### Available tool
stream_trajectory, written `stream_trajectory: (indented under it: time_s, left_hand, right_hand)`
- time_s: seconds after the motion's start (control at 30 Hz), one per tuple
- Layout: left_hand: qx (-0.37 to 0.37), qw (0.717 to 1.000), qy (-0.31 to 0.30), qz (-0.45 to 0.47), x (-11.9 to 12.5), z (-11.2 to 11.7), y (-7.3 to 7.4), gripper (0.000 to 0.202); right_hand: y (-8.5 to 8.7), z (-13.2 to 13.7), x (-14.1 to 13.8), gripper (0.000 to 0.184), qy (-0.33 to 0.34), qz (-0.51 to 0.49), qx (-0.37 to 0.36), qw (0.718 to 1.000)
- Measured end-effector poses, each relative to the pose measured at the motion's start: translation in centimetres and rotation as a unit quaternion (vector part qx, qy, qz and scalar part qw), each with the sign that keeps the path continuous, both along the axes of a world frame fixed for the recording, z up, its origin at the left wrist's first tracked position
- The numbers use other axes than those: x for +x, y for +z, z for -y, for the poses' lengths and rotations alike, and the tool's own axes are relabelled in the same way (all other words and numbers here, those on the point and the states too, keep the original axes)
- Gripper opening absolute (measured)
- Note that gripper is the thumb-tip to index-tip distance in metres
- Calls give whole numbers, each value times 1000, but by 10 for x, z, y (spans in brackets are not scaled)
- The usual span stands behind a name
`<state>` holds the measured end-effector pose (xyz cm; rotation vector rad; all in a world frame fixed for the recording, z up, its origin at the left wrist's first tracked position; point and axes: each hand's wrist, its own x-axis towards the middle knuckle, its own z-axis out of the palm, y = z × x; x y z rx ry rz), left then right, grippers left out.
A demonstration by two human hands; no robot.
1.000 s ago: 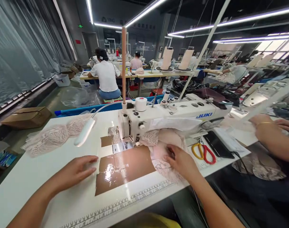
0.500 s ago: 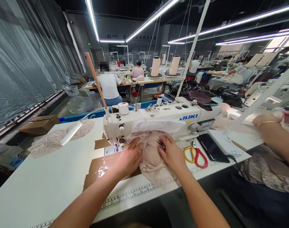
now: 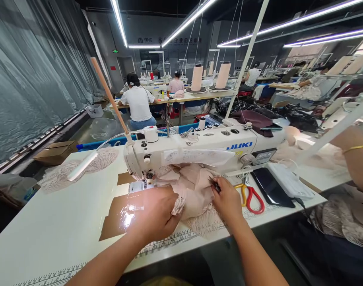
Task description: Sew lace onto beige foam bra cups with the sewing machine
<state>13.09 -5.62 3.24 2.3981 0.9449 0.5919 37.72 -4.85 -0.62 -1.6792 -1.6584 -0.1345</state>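
Note:
A white JUKI sewing machine [image 3: 205, 149] stands on the white table [image 3: 59, 222]. A bunched piece of pink lace fabric [image 3: 193, 186] lies under its arm, right of the needle. My left hand [image 3: 157, 214] is closed on the fabric's left edge, just in front of the needle plate. My right hand [image 3: 227, 198] grips the fabric's right side and also holds a small dark tool [image 3: 214, 184], probably thread snips, between its fingers.
Red and yellow scissors [image 3: 251, 196] and a black phone [image 3: 269, 186] lie right of my right hand. More lace pieces [image 3: 65, 171] sit at the table's far left under a lamp arm. A co-worker's arm with a bracelet [image 3: 356, 153] is at the right. Other people sew at tables behind.
My left hand moved from the bare table onto the fabric and closed on it. Both hands gathered the lace up near the needle. The co-worker's arm shifted right.

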Motion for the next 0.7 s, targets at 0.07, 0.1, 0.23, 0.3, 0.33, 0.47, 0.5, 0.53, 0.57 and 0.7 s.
stream_trajectory:
  time_s: [0.07, 0.1, 0.23, 0.3, 0.33, 0.47, 0.5, 0.53, 0.57, 0.7]
  left_hand:
    - [-56, 998, -13, 22, -10, 9, 3, 10]
    - [-95, 995, -18, 31, -15, 12, 4, 15]
    - [-243, 963, -38, 114, -32, 18, 6, 54]
    - [-270, 949, -48, 159, -34, 23, 8, 64]
    - [-284, 942, -54, 174, -35, 27, 9, 58]
    - [-365, 902, -127, 190, -40, 50, 16, 34]
    - [-380, 891, -154, 194, -45, 56, 17, 35]
    - [-394, 878, -184, 199, -51, 61, 17, 37]
    - [-411, 861, -215, 209, -58, 66, 18, 38]
    - [-462, 796, -209, 330, -104, 74, 18, 41]
  right_hand:
    - [5, 8, -2, 15, 11, -10, 65, 998]
    - [9, 14, -5, 13, 19, -12, 97, 995]
    - [31, 40, -27, 12, 67, -4, 139, 988]
    - [40, 51, -43, 13, 99, 5, 126, 987]
    - [43, 54, -52, 14, 119, 12, 121, 985]
    - [47, 59, -86, 24, 225, 6, 118, 967]
    - [46, 58, -93, 28, 254, -10, 114, 960]
    - [45, 58, -100, 30, 281, -28, 107, 953]
    - [43, 56, -107, 30, 306, -45, 94, 946]
    - [31, 46, -129, 22, 350, -76, 7, 934]
